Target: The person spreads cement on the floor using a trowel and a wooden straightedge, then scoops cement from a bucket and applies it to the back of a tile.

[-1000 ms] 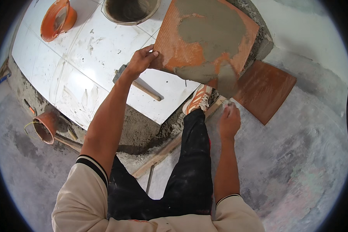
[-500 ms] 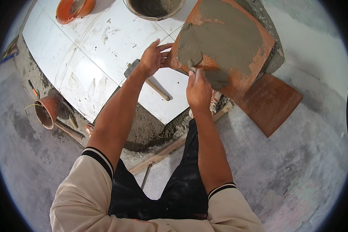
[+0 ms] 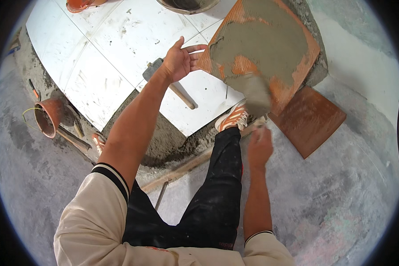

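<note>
A square orange tile (image 3: 281, 95) lies ridged side up, with wet grey mortar (image 3: 268, 42) spread over most of it. At its left corner, my left hand (image 3: 180, 63) has fingers stretched and apart, fingertips reaching under the edge and thumb free. My right hand (image 3: 260, 145) is closed around the handle of a trowel (image 3: 257, 93). Its motion-blurred, mortar-smeared blade is over the tile's near edge; whether it touches cannot be told. Beside my left wrist, a mallet (image 3: 181, 95) with a dark head and wooden handle lies on white floor tiles (image 3: 119, 40).
Another brown tile (image 3: 308, 122) lies to the right. A mortar tub (image 3: 188, 6) and an orange bucket (image 3: 80, 4) stand at the far side. Left is a tipped reddish bucket (image 3: 53, 113). A wooden strip (image 3: 181, 174) borders the mortar bed beside my shoe (image 3: 233, 119).
My right hand has drawn the trowel toward me and to the right, from the tile's left part to its near edge. My left hand stays at the tile's corner.
</note>
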{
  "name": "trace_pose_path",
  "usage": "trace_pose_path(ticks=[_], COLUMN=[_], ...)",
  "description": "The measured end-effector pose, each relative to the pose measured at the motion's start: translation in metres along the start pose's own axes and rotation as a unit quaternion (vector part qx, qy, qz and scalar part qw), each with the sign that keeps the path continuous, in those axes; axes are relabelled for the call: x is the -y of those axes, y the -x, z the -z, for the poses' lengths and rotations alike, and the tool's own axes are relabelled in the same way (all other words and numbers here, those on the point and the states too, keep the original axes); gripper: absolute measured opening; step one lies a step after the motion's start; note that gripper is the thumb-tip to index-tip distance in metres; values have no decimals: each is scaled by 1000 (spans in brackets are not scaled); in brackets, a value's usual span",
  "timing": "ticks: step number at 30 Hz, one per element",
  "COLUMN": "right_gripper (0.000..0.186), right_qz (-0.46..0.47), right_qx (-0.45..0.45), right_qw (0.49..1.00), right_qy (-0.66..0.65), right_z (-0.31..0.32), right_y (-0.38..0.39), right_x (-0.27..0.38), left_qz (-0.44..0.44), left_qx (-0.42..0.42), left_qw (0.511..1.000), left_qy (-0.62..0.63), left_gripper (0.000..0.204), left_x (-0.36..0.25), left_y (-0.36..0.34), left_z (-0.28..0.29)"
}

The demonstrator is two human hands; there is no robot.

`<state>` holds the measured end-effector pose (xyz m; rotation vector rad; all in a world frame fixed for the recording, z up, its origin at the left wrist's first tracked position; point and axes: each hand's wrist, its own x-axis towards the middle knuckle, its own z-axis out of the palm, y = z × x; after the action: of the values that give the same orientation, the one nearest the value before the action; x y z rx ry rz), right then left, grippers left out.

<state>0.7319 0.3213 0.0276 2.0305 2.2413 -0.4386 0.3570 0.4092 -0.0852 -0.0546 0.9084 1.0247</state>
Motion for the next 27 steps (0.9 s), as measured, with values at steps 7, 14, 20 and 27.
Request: trace_pose_path(ticks=[7,14,20,27], right_gripper=[32,31,38,39], right_qz=[191,228,2,-160], right_qx=[-18,-71,-11,153], right_qw=[981,970,996,916], right_qy=[12,49,-93,-333], right_z=[32,34,46,41], right_y=[-80,-234,-336,-227], right_x=[29,52,35,68], left_qz=[8,-40,-40,-41], left_qx=[19,-11,-28,-31], left_qw=[1000,987,981,978], left_qy=[15,-152,-188,-204], left_gripper=[73,48,38,40], left_x=[4,13,13,10], left_y=[-2,4,0,8], left_z=[6,7,1,0])
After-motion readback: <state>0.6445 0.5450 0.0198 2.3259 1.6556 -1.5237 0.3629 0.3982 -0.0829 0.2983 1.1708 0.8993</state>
